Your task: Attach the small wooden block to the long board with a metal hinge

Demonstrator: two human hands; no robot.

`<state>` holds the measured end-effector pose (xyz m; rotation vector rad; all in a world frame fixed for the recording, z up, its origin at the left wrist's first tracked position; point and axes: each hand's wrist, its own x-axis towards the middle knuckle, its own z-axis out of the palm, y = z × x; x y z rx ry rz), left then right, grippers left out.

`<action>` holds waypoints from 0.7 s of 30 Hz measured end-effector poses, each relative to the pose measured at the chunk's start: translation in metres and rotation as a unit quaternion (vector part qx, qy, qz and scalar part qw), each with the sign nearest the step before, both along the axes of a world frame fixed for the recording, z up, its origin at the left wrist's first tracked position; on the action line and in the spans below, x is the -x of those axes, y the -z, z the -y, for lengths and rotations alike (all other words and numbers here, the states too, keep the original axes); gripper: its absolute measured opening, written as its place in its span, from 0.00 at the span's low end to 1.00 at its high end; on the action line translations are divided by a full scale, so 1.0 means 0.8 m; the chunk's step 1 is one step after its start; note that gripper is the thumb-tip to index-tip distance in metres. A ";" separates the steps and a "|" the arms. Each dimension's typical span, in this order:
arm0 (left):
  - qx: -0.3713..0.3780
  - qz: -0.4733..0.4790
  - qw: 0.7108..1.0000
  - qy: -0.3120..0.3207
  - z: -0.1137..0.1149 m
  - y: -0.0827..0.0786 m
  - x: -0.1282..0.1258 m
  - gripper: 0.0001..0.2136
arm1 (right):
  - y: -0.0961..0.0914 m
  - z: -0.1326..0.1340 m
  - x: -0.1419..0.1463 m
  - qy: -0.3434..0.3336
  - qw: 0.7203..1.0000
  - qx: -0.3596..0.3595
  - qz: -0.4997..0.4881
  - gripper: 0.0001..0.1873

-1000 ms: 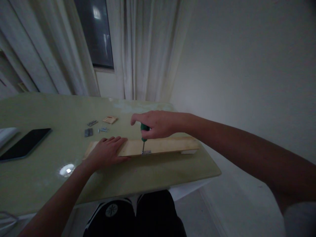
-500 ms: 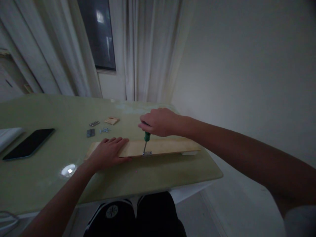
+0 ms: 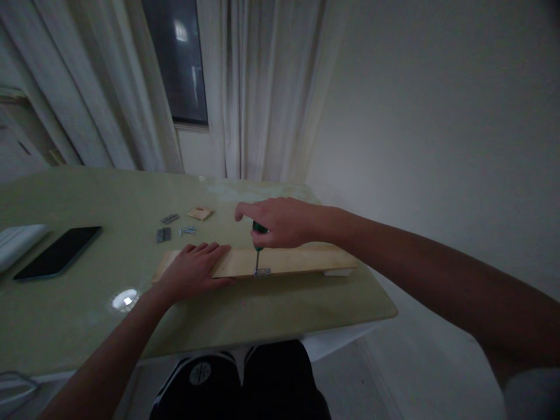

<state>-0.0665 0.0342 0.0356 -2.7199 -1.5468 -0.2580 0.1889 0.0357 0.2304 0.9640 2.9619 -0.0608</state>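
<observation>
R hand [image 3: 280, 224]: fingers in pinch round green screwdriver [image 3: 259, 228]; L hand [image 3: 195, 271]: fingers flat, together on pale wood plank [image 3: 297, 259]

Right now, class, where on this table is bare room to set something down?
Bare: the strip of pale green table between the wooden plank and its near edge; the far stretch beyond the small grey hinges. Crowded: the plank, under the left hand and right hand holding a green-handled screwdriver.

Screwdriver [image 3: 257, 256] handle hidden in R hand [image 3: 280, 221]; small hardware [image 3: 187, 231] too tiny to ID.
</observation>
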 end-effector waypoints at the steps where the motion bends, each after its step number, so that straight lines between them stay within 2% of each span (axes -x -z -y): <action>1: 0.001 0.003 1.000 -0.002 0.000 0.000 0.000 0.39 | 0.000 0.001 0.000 -0.002 1.000 0.002 -0.002 0.26; 13: -0.025 0.016 1.000 0.007 0.002 0.002 0.000 0.39 | 0.001 -0.001 -0.004 0.008 1.000 -0.017 0.002 0.18; 21: -0.034 0.018 0.999 0.012 0.002 0.005 0.002 0.40 | -0.001 0.002 -0.003 0.017 0.999 -0.026 0.016 0.16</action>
